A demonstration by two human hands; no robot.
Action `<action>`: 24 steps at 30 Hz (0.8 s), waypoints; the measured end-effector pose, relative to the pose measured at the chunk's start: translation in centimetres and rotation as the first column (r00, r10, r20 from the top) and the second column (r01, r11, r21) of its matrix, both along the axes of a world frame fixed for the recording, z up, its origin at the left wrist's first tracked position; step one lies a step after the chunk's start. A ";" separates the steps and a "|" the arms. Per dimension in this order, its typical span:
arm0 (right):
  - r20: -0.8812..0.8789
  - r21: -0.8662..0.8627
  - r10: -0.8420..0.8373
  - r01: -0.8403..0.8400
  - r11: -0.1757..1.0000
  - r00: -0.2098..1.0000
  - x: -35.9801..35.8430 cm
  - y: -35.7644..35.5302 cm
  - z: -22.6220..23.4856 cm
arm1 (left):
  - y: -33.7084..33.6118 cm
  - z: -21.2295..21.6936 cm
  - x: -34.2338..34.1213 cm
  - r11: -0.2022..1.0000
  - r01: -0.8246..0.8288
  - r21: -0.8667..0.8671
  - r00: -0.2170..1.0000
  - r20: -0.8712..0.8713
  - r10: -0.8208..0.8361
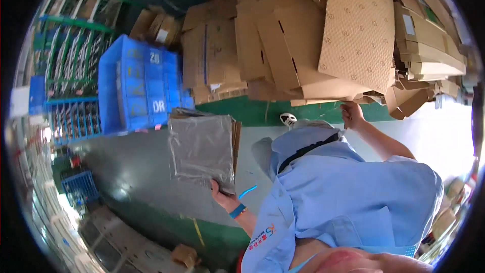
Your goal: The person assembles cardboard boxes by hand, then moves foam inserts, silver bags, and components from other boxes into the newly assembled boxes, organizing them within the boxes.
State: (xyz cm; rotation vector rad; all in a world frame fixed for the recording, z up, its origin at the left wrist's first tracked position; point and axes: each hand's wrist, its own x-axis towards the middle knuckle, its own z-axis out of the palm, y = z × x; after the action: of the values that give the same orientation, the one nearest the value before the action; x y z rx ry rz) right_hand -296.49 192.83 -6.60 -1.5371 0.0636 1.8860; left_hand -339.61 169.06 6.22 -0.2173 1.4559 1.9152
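- Head view: a co-worker in a light blue shirt (353,192) and cap (303,139) bends forward and fills the lower right, standing in the way of the floor beyond.
- One hand of the co-worker (221,190), with a blue wristband, has its fingers closed on the lower edge of a grey-wrapped bundle (202,151) of flat sheets, held upright above the grey floor (136,167).
- The co-worker's other hand (351,114) reaches up and touches the lower edge of the cardboard pile (303,35); whether its fingers grip cannot be told.
- Blue crates (134,88) stand just left of the pile, behind the bundle.
- Racks (70,60) line the left edge, bent by the lens.
- A green floor strip (257,111) runs under the pile.
- A blurred pinkish shape (348,263) at the lower edge is cut off and hard to make out; the wearer's own hands and their fingers do not show.
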 end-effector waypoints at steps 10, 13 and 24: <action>0.260 0.503 -0.821 0.654 0.565 0.509 0.2 2.0 6.6 | 16.1 -4.8 -22.3 0.907 0.401 0.129 0.900 0.131 -0.416; 0.419 0.488 -0.718 0.530 0.694 0.555 1.4 2.7 9.4 | 21.8 -2.9 -25.1 0.735 0.643 0.216 0.735 0.095 -0.671; 0.248 0.709 -0.918 0.588 0.389 0.308 5.1 -2.5 9.5 | 32.3 -3.0 -28.1 0.699 0.703 0.134 0.707 -0.018 -0.707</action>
State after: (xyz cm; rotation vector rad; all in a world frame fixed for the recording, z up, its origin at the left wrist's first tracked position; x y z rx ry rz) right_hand -291.39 190.31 2.89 -1.2750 0.0255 0.4365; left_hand -367.74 201.39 3.23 0.3400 1.1393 1.3357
